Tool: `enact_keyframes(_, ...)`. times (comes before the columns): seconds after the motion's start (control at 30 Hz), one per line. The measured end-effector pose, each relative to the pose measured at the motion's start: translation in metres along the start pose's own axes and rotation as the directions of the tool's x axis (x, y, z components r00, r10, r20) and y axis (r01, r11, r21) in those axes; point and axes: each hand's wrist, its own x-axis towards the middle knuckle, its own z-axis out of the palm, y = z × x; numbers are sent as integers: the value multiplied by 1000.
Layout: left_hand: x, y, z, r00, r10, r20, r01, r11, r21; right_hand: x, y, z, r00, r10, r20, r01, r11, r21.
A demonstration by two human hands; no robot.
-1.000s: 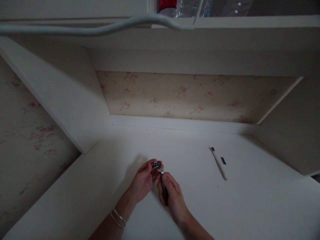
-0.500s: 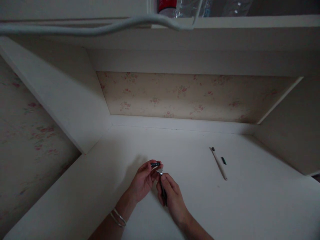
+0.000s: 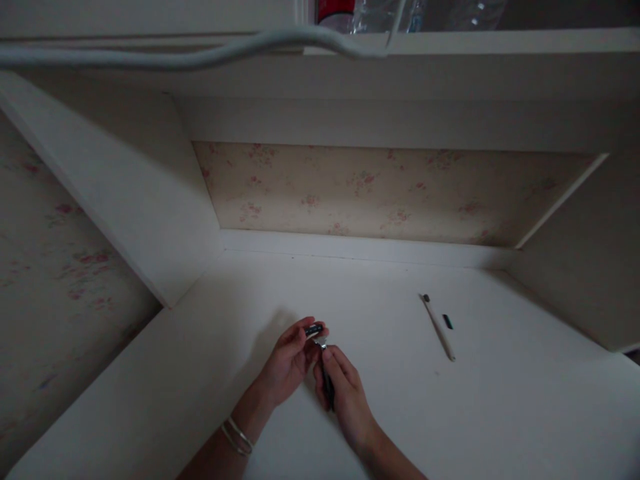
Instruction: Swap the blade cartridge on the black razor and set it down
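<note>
Left hand [image 3: 289, 363] pinches razor head [image 3: 314, 329]; right hand [image 3: 345, 397] grips dark razor handle [image 3: 327, 387] over white desk [image 3: 200, 373]. No writing legible on pen [image 3: 439, 328] nearby.

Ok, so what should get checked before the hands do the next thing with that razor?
1. Left hand pinches the razor head in its fingertips: ok.
2. Right hand wraps the dark razor handle: ok.
3. Head fully joined to the handle: cannot tell, too dark and small.
4. Fingers off the blade edge: cannot tell.
5. Stick and small dark piece lie apart from the hands, out to the right on the white desk: ok.
</note>
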Motion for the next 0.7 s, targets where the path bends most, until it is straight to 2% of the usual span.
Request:
enact_keyframes(0.17, 0, 0, 0, 999, -25, 41, 26, 1000, -11, 2, 3, -1, 998, 28, -47, -29, 1000, -9)
enact_keyframes(0.33, 0, -1, -2, 996, -14, 84, 15, 1000, -7, 1, 5, -2, 996, 3, -91, -10, 997, -70)
enact_keyframes(0.7, 0, -2, -3, 994, -22, 107, 17, 999, 41, 3, 7, -1, 999, 0, -35, -1, 1000, -16)
